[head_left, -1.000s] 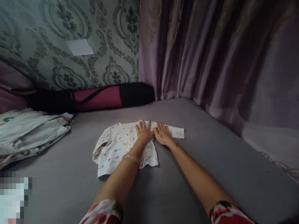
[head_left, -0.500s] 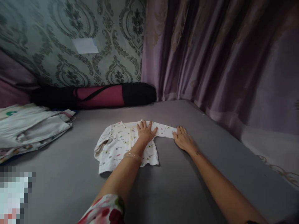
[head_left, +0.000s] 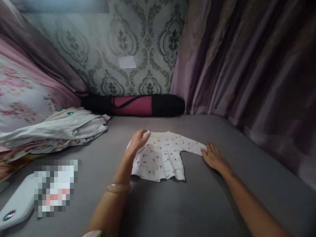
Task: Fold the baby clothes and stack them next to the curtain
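A small white baby top (head_left: 169, 156) with tiny coloured prints and a yellowish front placket lies spread on the grey bed surface. My right hand (head_left: 213, 157) rests flat, fingers extended, on the cuff of its right-side sleeve, which stretches outward. At the top's left shoulder, beside the neckline, is my left hand (head_left: 138, 141). Its thumb stands apart from the bent fingers, whose tips are partly hidden. Most of the left-side sleeve is covered by this hand and forearm.
Folded clothes (head_left: 81, 128) are piled at the left, by a floral pillow (head_left: 22, 95). A white device with a lit display (head_left: 18, 200) lies near left, beside a blurred-out item (head_left: 58, 187). A black-and-maroon long bag (head_left: 134, 105) runs along the wall; purple curtains (head_left: 222, 65) hang at the right.
My left hand has shifted from flat on the top's chest to its left shoulder. My right hand stays on the cuff. The view has turned left, showing the pillow and white device.
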Tool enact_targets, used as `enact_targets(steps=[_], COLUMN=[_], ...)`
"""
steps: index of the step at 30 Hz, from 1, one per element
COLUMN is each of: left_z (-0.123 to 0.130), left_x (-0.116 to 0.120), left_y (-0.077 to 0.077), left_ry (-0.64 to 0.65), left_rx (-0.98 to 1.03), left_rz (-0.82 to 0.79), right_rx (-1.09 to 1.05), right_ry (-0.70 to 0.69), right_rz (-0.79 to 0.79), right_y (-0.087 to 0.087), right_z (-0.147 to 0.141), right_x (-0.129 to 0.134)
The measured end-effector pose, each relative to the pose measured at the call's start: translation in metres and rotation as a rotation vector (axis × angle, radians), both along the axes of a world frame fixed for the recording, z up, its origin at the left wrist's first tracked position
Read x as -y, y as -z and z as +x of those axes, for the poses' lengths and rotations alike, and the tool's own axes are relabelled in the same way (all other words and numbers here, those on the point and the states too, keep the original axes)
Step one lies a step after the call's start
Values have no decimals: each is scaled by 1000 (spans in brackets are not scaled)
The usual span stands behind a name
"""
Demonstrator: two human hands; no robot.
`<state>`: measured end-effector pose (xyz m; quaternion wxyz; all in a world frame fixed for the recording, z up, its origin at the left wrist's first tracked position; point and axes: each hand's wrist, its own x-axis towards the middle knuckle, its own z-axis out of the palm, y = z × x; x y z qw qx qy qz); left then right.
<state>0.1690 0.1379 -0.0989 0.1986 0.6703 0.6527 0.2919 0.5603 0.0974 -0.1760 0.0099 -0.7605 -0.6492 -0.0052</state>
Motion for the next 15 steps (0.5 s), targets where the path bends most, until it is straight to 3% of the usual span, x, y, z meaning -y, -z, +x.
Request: enact_targets(steps=[3,6,9,13,15], left_z=[-55,-87,-96,-95,-97], left_x=[12,22,29,34,36], left_y=[3,10,14,14,14], left_ry=[-183,-262,-271,-219,-185], left_rx=[19,59,127,161,163], left_rz=[-69,-166,-268,-346,-385], right_rx=[-49,-56,-109,-249,-304], right_ry=[79,81,-179,-569,-650], right_rz=[-77,-7,98,45,-26], right_y=[-13,-32,-46,-52,-52], right_z=[-4,-33,-91,-186,-227], right_x=[-9,-17,-21,-29,-37])
